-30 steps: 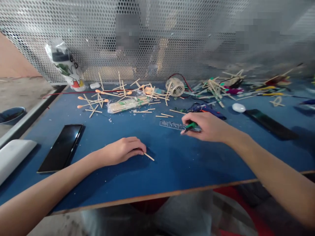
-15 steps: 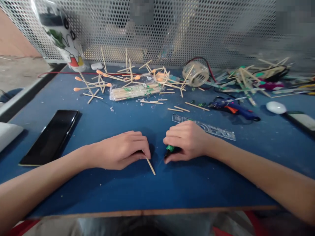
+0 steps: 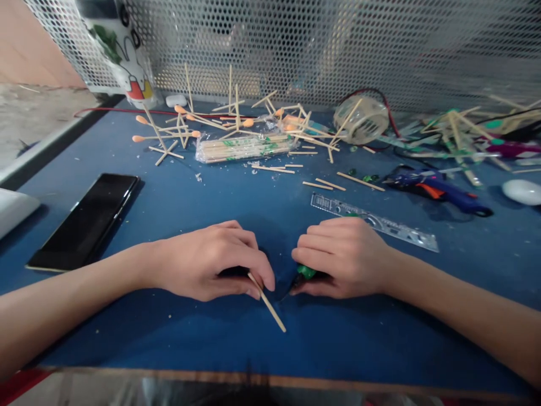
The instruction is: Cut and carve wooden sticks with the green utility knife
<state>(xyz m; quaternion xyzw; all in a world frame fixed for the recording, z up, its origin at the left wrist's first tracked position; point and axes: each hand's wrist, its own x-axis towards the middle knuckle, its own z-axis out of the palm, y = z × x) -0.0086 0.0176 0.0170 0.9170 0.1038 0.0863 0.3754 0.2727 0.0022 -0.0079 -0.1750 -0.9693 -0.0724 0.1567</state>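
My left hand (image 3: 215, 256) pinches the wooden stick (image 3: 273, 312) near its far end; long axis slants toward me and right, low over the counter (image 3: 190, 338). Right hand (image 3: 344, 256) grips a green-and-black tool (image 3: 306, 272), tip just right of the stick.

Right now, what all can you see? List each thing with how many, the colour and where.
Held stick: one, pale, front centre
Tool: one, green and black, front centre
Ruler: one, clear, right of centre
Glue gun: one, blue and orange, right
Oval object: one, white, right edge
Purple object: one, back right
Round container: one, clear, back
Wrapped sticks: one packet, pale, back centre
Loose sticks: many, pale, back
Phone: one, black, left
Printed bottle: one, white, back left
Mesh panel: one, grey, behind
Table: one, blue, beneath
Left hand: one, bare, pinching held stick
Right hand: one, bare, gripping tool
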